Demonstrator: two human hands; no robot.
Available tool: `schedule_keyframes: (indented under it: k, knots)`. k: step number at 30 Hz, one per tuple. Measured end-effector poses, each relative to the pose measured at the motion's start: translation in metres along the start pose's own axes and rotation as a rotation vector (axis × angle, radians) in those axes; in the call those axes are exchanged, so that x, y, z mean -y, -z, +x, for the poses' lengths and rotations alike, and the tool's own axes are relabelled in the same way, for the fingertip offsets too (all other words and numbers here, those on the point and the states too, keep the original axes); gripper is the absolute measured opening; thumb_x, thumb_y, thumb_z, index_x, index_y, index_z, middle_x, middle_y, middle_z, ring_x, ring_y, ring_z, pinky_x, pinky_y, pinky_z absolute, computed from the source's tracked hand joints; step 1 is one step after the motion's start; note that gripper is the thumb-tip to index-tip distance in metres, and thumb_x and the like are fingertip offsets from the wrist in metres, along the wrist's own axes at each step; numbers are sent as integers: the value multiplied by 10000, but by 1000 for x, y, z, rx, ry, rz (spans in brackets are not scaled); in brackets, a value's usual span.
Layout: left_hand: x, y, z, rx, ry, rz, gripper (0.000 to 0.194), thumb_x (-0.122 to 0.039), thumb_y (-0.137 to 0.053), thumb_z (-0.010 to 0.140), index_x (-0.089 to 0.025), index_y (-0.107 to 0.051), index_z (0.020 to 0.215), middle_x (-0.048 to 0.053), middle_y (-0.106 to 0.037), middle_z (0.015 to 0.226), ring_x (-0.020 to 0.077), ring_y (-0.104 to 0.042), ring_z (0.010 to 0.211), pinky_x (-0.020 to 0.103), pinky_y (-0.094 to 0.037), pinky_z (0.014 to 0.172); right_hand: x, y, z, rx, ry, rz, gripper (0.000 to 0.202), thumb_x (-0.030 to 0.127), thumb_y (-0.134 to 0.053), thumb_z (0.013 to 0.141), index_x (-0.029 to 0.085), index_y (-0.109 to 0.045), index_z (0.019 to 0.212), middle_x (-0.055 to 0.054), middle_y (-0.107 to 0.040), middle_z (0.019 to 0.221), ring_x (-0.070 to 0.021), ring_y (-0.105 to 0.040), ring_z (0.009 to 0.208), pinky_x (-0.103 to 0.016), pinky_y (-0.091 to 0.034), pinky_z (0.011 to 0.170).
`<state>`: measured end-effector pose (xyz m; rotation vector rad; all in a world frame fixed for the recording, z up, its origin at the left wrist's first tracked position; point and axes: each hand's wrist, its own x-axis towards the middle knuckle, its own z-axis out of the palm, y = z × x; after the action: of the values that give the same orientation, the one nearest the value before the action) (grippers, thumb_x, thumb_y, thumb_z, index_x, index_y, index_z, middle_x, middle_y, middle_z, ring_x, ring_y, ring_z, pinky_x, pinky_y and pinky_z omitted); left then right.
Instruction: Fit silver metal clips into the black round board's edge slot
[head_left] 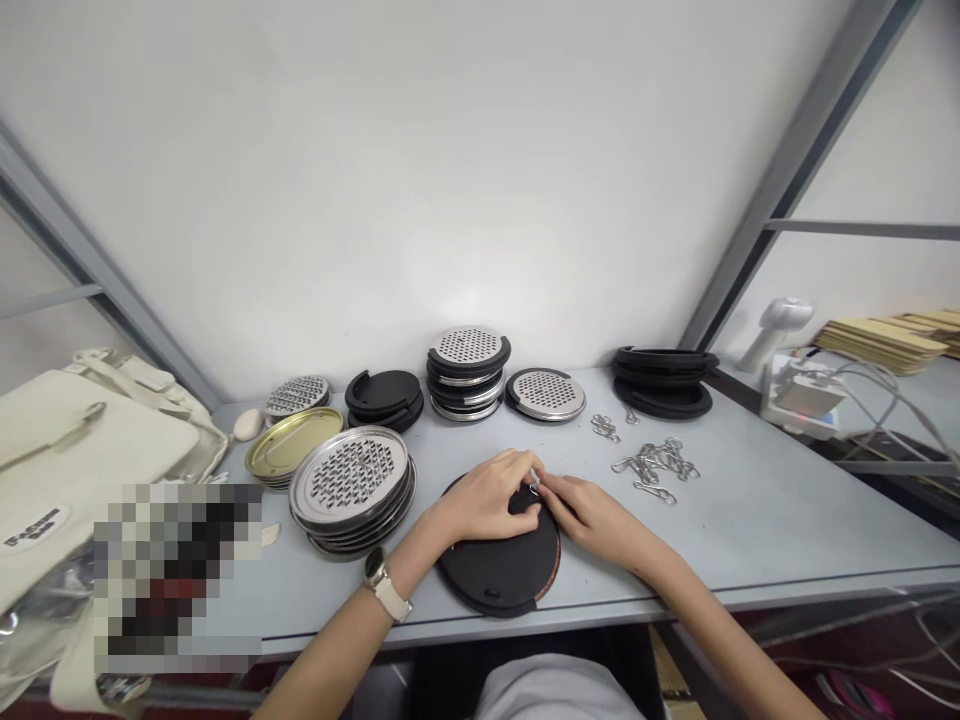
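A round black disc-shaped case [499, 575] lies flat near the table's front edge, with a thin reddish-brown rim showing on its right. My left hand [499, 500] rests over its upper part, thumb and fingers curved in a pinch at a small metal clip [534, 489]. From the right, my right hand [585, 515] meets it there, its fingertips closed at the same clip by the disc's upper right edge. How each hand grips the clip is partly hidden by the fingers. Several loose metal clips [656, 462] lie to the right of my hands.
Stacked metal grater discs [352, 478] and gold lids [294, 445] stand left. Behind are black holders [384, 395], a grater stack [469, 365], another grater [547, 393] and black rings [664, 385]. A cream bag [90, 430] is far left, a scanner [780, 325] far right.
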<state>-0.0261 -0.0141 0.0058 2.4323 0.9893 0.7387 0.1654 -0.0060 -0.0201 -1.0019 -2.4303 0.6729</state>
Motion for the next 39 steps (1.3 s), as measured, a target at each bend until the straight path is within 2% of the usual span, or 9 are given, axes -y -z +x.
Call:
schedule_keyframes:
  k: [6, 23, 39]
  knots:
    - [-1, 0, 0, -3, 2, -44, 311, -151, -568, 721, -212, -450, 1003, 14, -544, 896, 166, -525, 848, 284, -443, 765, -1, 0, 0, 9, -1, -19, 331, 300, -261, 979, 200, -575, 1010, -70, -669, 913, -193, -614, 774, -285, -432, 697]
    - [2, -2, 0, -7, 8, -58, 313, -142, -571, 714, -210, -448, 994, 10, -555, 889, 153, -524, 802, 275, -446, 741, -4, -3, 1, 16, -17, 8, 313, 301, -273, 978, 200, -564, 1031, -70, -665, 934, -189, -617, 791, -287, -442, 718]
    - [0, -1, 0, 0, -6, -42, 280, -129, -560, 720, -203, -454, 969, 6, -548, 886, 141, -513, 789, 262, -439, 735, -5, -3, 1, 23, -38, -25, 321, 311, -259, 979, 199, -558, 1012, -63, -650, 859, -190, -600, 742, -294, -443, 708]
